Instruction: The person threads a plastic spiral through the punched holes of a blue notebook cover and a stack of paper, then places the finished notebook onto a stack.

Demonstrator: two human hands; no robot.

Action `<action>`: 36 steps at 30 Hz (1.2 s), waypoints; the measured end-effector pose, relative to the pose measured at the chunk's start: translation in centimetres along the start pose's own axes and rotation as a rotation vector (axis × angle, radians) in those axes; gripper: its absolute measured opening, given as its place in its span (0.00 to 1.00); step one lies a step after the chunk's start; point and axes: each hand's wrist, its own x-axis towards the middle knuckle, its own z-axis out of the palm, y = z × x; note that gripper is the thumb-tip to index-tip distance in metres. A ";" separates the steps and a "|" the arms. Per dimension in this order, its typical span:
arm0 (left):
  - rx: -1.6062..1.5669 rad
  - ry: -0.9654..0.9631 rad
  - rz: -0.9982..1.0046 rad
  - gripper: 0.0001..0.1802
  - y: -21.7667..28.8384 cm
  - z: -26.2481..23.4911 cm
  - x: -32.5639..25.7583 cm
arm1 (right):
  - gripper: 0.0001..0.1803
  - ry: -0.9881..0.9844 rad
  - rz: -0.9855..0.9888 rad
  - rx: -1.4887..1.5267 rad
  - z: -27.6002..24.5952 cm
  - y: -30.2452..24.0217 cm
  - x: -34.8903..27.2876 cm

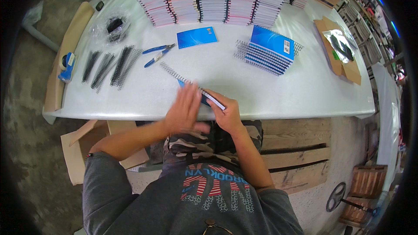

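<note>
At the table's near edge my right hand [226,113] grips a small blue notebook [213,99], its page edges toward me. A dark spiral coil [173,72] runs along the notebook's edge, and its free end sticks out to the far left. My left hand [185,109], slightly blurred, lies flat with fingers stretched over the coil and notebook, covering part of both; whether it touches them is hard to tell. Beyond, a blue cover sheet [197,38] with punched holes lies on the table. Blue-handled pliers [159,55] rest left of it.
Several loose coils [117,67] lie at left, near a blue tape dispenser [67,67] and a plastic bag [114,28]. A stack of spiral-bound blue notebooks [271,52] stands at right. Tall stacks of punched pages [213,0] line the back; opened cardboard [337,52] lies far right.
</note>
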 end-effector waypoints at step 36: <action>-1.186 0.332 -0.818 0.13 2.9 -6.5 5.0 | 0.10 -0.015 0.229 -0.080 -3.0 -7.2 3.1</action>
